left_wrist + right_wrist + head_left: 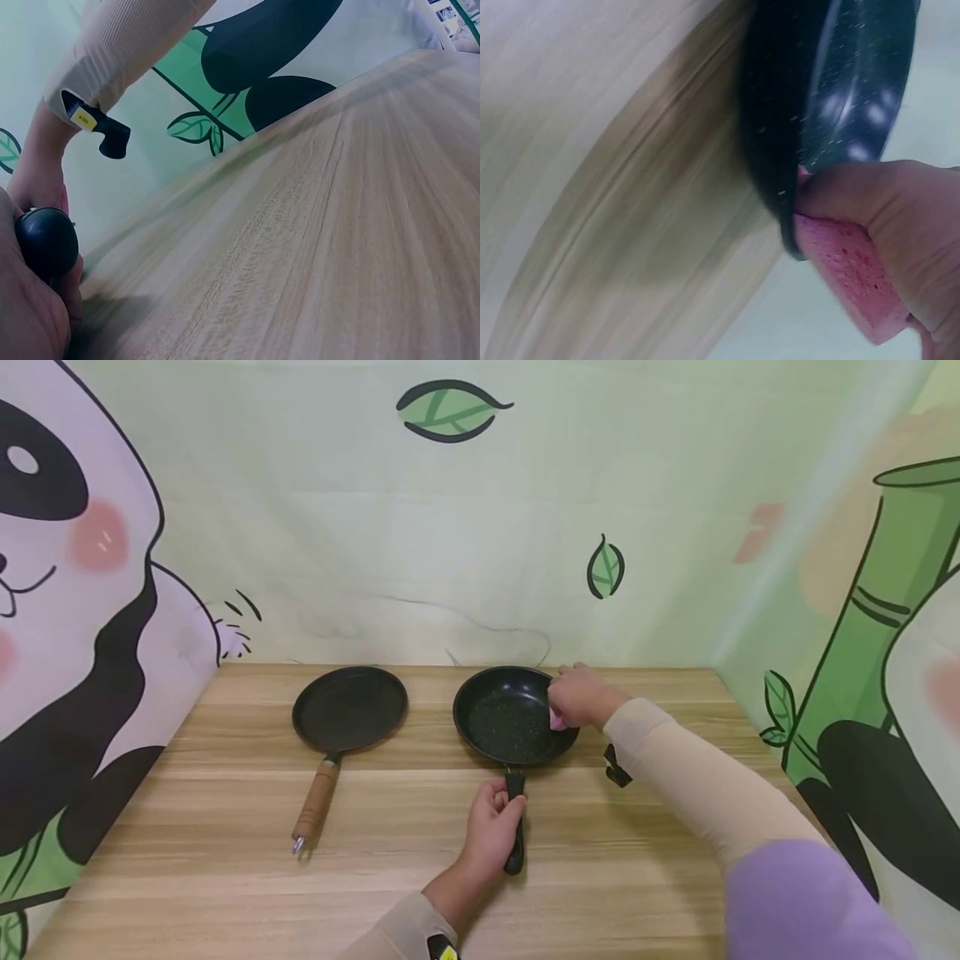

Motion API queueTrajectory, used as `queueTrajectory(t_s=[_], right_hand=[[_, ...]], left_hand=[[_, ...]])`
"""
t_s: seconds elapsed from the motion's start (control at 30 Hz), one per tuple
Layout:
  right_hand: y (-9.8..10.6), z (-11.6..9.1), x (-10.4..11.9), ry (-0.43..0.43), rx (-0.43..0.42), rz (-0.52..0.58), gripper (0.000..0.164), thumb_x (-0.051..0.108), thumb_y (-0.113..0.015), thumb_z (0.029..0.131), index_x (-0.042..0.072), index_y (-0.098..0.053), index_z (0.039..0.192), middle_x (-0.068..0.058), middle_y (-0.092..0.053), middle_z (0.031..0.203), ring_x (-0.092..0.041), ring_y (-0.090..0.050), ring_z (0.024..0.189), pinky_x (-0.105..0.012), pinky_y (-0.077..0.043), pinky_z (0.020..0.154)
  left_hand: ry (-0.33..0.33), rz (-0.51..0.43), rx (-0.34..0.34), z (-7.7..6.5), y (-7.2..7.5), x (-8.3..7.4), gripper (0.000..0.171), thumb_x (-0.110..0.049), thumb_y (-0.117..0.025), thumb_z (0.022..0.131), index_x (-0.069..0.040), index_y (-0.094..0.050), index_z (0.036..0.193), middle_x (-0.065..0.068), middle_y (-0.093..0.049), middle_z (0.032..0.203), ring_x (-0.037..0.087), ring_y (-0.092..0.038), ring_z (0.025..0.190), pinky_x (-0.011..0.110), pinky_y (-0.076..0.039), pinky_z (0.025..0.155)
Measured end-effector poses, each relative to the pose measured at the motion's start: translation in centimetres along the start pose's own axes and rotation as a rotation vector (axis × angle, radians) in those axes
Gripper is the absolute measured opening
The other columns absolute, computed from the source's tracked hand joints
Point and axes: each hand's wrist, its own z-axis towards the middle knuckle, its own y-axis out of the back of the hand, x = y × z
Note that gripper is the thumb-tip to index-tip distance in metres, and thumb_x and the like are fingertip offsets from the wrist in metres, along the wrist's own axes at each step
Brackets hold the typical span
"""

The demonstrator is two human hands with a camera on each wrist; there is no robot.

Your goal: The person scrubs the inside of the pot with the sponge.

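Observation:
A black speckled frying pan (502, 718) is on the wooden table, its handle toward me. My left hand (495, 827) grips the black handle (514, 852); the handle's rounded end (46, 241) shows in the left wrist view. At the pan's right side, my right hand (585, 695) holds a pink sponge (557, 720) against the rim. The right wrist view shows the sponge (855, 277) pinched by the fingers (855, 191), touching the edge of the pan (780, 120). Part of the sponge is hidden by the hand.
A flat black pan (351, 708) with a wooden handle (316, 802) lies to the left on the table (225, 793). Behind the table hangs a pale green backdrop (337, 527) printed with pandas, leaves and bamboo. Black wrist devices (617, 767) sit on both sleeves.

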Motion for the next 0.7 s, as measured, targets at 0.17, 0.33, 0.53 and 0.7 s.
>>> queueTrajectory(t_s=[0.17, 0.33, 0.53, 0.7], right_hand=[[-0.8, 0.1, -0.6, 0.027, -0.046, -0.043, 0.021, 0.033, -0.081, 0.085, 0.016, -0.073, 0.077, 0.002, -0.066, 0.082, -0.025, -0.053, 0.089, -0.041, -0.043, 0.081], [0.0, 0.0, -1.0, 0.016, 0.115, 0.093, 0.021, 0.038, -0.082, 0.085, 0.018, -0.076, 0.08, 0.005, -0.069, 0.08, -0.021, -0.058, 0.086, -0.041, -0.047, 0.084], [1.2, 0.3, -1.2, -0.02, 0.353, 0.38, 0.025, 0.044, -0.081, 0.084, 0.019, -0.077, 0.084, 0.006, -0.069, 0.082, -0.014, -0.06, 0.079, -0.032, -0.053, 0.073], [1.3, 0.4, -0.9, 0.027, 0.378, 0.537, 0.011, 0.021, -0.069, 0.09, 0.014, -0.078, 0.087, 0.003, -0.071, 0.094, -0.014, -0.059, 0.087, -0.031, -0.052, 0.079]], left_hand=[[0.013, -0.011, 0.018, -0.2, 0.0, 0.2, 0.027, -0.001, -0.057, 0.096, 0.009, -0.048, 0.119, -0.001, -0.053, 0.08, 0.013, -0.047, 0.072, 0.025, -0.038, 0.069], [0.002, -0.035, 0.02, -0.3, 0.1, 0.1, 0.029, -0.006, -0.06, 0.095, 0.008, -0.05, 0.12, -0.001, -0.055, 0.082, 0.012, -0.048, 0.074, 0.025, -0.039, 0.07], [0.004, -0.041, 0.013, 0.0, 0.2, -0.2, 0.03, -0.007, -0.061, 0.095, 0.007, -0.051, 0.119, 0.0, -0.057, 0.083, 0.012, -0.05, 0.075, 0.025, -0.04, 0.071], [-0.004, -0.025, 0.016, 0.4, 0.5, 0.0, 0.029, -0.005, -0.061, 0.094, 0.009, -0.051, 0.118, -0.001, -0.057, 0.081, 0.012, -0.05, 0.072, 0.024, -0.04, 0.068]])
